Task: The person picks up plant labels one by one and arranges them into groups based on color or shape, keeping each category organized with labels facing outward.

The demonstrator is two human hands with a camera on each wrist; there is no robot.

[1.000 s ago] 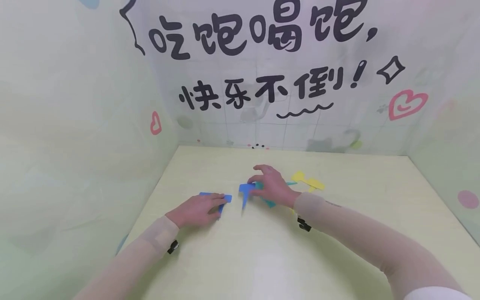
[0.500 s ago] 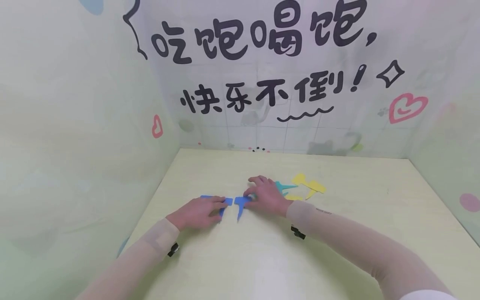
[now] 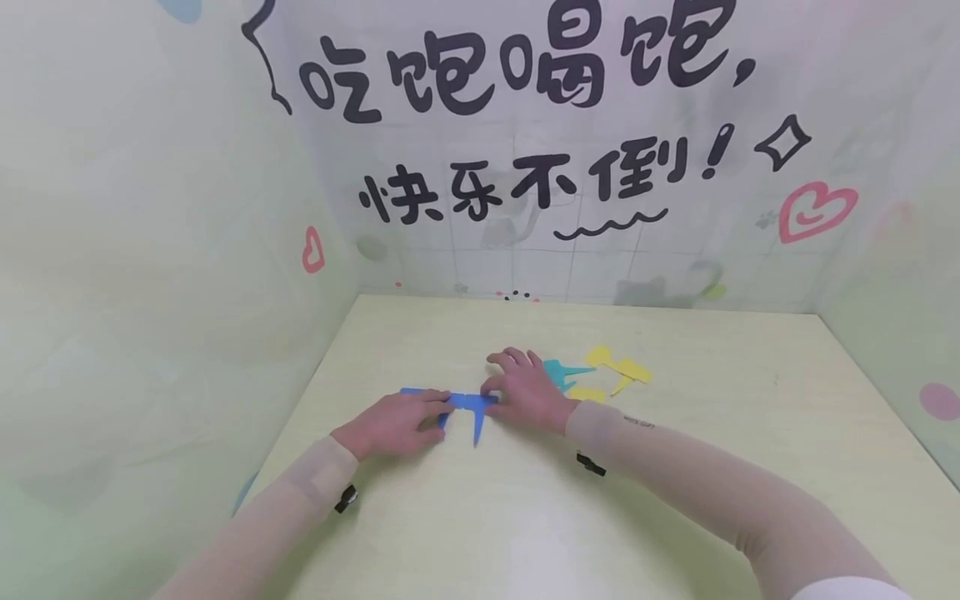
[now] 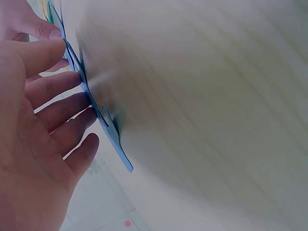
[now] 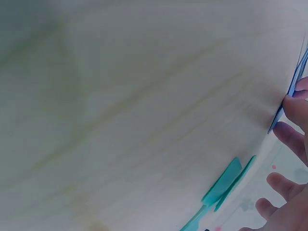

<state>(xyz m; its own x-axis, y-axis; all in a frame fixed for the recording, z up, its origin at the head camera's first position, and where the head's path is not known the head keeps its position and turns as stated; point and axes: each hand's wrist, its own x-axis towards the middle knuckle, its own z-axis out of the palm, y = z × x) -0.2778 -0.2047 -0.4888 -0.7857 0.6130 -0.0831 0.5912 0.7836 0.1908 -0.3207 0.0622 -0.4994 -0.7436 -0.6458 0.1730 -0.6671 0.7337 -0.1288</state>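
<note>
1. Left hand (image 3: 397, 423): laid over blue card on the desk (image 3: 480, 517), its fingers extended and loose rather than curled. Fingertips touched the blue in the left wrist view.
2. Left blue piece (image 3: 456, 401): flat on the desk, nearer the left edge than its partner and well apart from the far edge. Largely covered by the left hand; whether one piece or more lay beneath could not be told.
3. Right hand (image 3: 534, 390): thumb and forefinger pinched the right blue piece (image 3: 479, 419); the other fingers stood raised.
4. Right blue piece: bar-topped with a tapering leg, the leg pointing away from the far edge. Its bar met the left blue piece end to end, apparently touching.
5. Teal pieces (image 3: 558, 372): at least two, with pointed stems, just beside the right hand on the side of the desk's right edge.
6. Yellow pieces (image 3: 628, 370): three visible, two overlapping near the far edge, one beside the teal.
7. Sleeves (image 3: 690, 467): beige, on both arms, a small black fitting (image 3: 591, 464) beneath each wrist.
8. Wall (image 3: 420, 271): pale, behind the far edge, bearing black lettering (image 3: 545, 179) and a pink heart outline (image 3: 816, 212).
</note>
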